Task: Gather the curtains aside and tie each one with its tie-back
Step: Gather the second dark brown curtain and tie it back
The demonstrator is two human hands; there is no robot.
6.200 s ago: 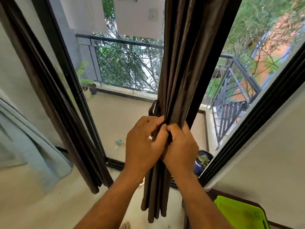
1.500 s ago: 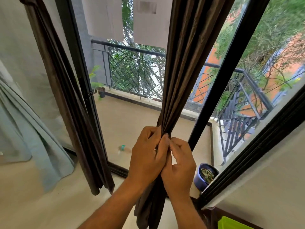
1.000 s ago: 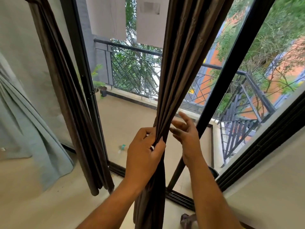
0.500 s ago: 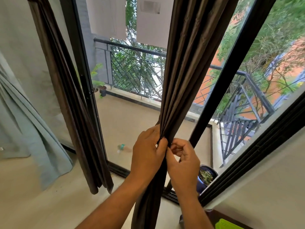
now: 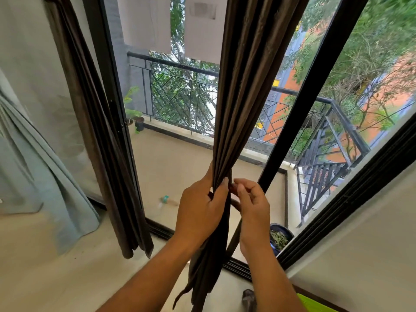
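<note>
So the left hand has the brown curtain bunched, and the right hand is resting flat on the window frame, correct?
Not quite. In the head view the right hand is not on the window frame; its fingertips pinch at the bunched brown curtain beside the left hand, which does grip the bunch.

bright daylight through the glass, wide-angle bending at edges, slight blur throughout.

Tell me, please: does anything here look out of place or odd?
A small bottle-like object lies on its side on the balcony floor, apart from the pots; it looks dropped. The rest seems normal: the left hand grips the gathered curtain and the right hand pinches at it.
</note>
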